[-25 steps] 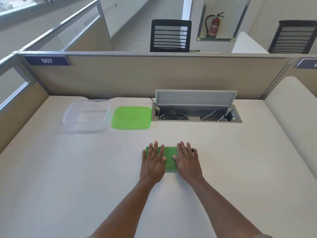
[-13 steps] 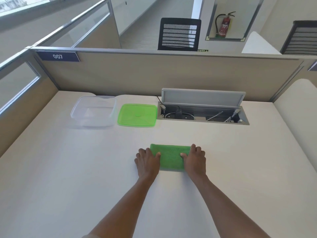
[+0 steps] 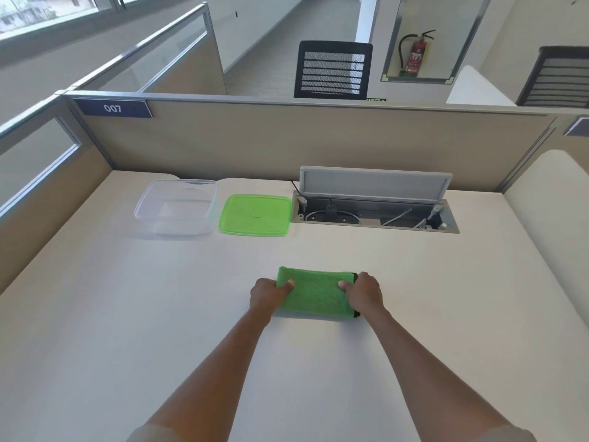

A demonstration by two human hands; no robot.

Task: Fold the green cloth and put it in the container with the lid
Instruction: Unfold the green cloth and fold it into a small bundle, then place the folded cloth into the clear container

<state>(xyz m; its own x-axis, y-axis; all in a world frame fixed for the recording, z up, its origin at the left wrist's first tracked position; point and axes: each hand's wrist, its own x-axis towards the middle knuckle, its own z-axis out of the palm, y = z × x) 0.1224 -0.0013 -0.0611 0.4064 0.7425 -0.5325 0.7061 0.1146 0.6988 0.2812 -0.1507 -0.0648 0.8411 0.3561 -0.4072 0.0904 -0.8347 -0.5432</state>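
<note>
Green cloth (image 3: pixel 315 293): folded, laid flat on the desk (image 3: pixel 127 314), well in front of the green lid (image 3: pixel 255 214).
Left hand (image 3: pixel 267 296): clenched on cloth's left edge.
Right hand (image 3: pixel 363 293): clenched on its right edge.
Clear container (image 3: pixel 177 207): uncovered, just left of the lid.

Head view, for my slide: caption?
Both hands grip folded green cloth; clear plastic container open.
</note>
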